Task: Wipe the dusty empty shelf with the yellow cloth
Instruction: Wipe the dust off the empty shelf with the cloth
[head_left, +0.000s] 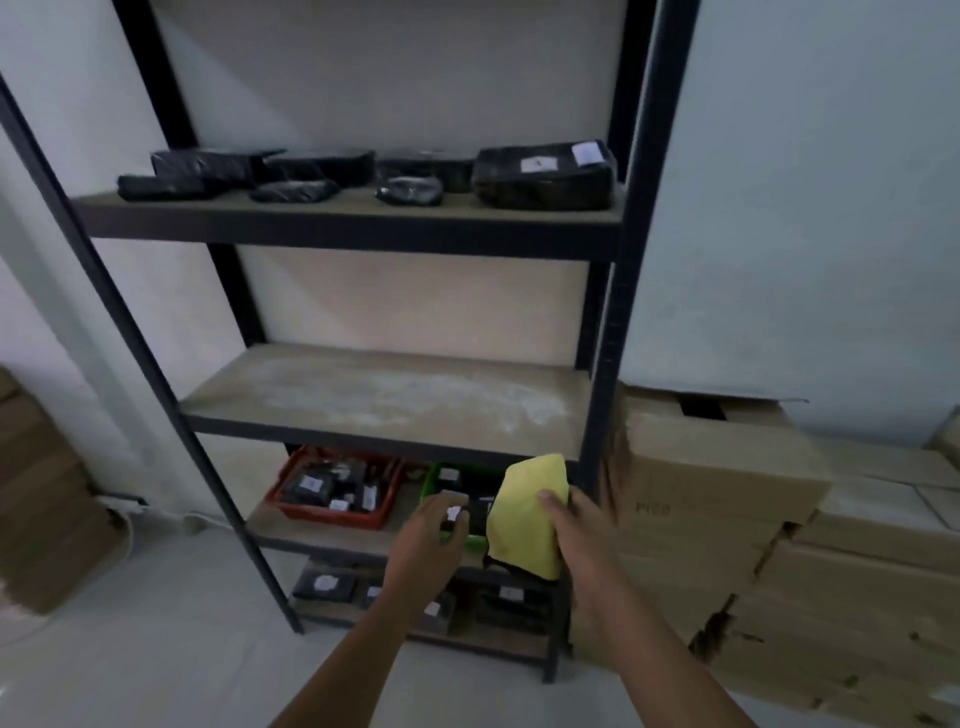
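Note:
The dusty empty shelf (384, 395) is the middle board of a dark metal rack, with pale dust streaks across its wood surface. My right hand (576, 525) grips the yellow cloth (530, 514), which hangs folded just below the shelf's front right edge. My left hand (428, 540) hovers beside the cloth, to its left, fingers loosely curled and holding nothing, in front of the lower shelf.
Black wrapped parcels (545, 174) lie on the upper shelf. A red tray (332, 488) and a green tray (434, 483) with small items sit below. Stacked cardboard boxes (727, 493) stand right of the rack, more boxes (41, 493) at left.

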